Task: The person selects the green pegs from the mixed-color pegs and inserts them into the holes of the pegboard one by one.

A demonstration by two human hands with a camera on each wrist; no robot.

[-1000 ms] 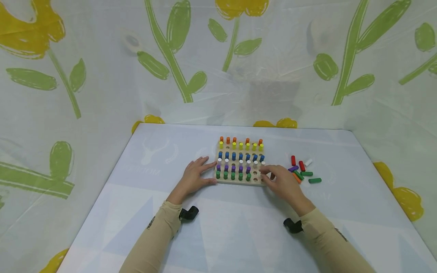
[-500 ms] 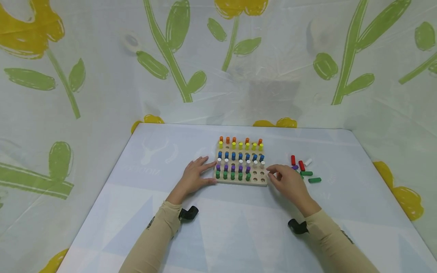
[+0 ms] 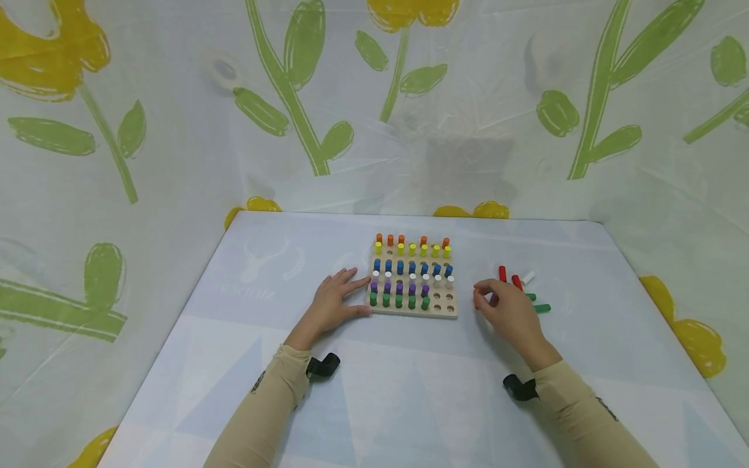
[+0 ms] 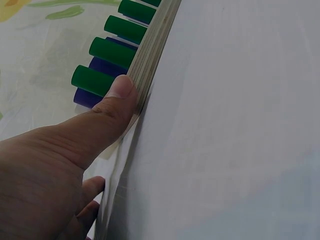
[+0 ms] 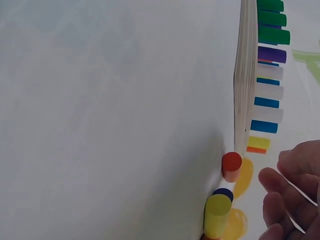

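A wooden peg board (image 3: 412,311) lies mid-table with rows of orange, yellow, blue, white, purple and green pegs. Its front right holes (image 3: 443,303) are bare. My left hand (image 3: 335,304) rests flat on the table against the board's left side. Its thumb (image 4: 118,97) presses the front edge (image 4: 150,55) beside the green pegs (image 4: 99,78). My right hand (image 3: 502,310) hovers right of the board over a heap of loose pegs. Its loosely curled fingers (image 5: 287,172) hold nothing I can see. An orange-ended peg (image 5: 231,166) and a yellow-green one (image 5: 217,215) lie near them.
Loose red pegs (image 3: 502,273), a white peg (image 3: 528,278) and a green peg (image 3: 541,308) lie past my right hand. The pale table sheet (image 3: 409,390) is ringed by floral plastic sheeting (image 3: 175,130) on three sides.
My right hand has drawn away from the board's front right corner and moved right to the loose pegs. The left hand has stayed put.
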